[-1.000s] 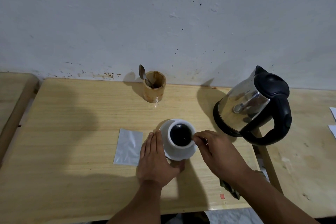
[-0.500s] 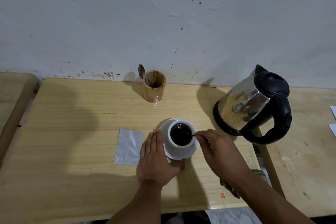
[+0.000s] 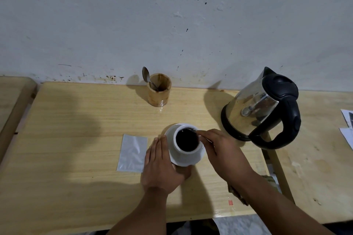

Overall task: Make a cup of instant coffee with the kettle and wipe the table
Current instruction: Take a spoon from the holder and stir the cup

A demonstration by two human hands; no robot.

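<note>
Pale wood-grain desk (image 3: 76, 139), smooth, rounded corners. One white ceramic cup (image 3: 186, 144), round, full of black coffee, on one white saucer (image 3: 172, 129) at desk centre. One shiny steel kettle (image 3: 254, 105), black lid and handle, right of cup. One flat silvery sachet (image 3: 132, 152), rectangular, left of saucer. One cylindrical bamboo holder (image 3: 159, 89) with one metal spoon (image 3: 146, 76). Left hand (image 3: 162, 166): fingers straight, together, resting against saucer edge. Right hand (image 3: 221, 150): fingertips pinching thin stirring spoon (image 3: 192, 130) dipped at cup rim.
</note>
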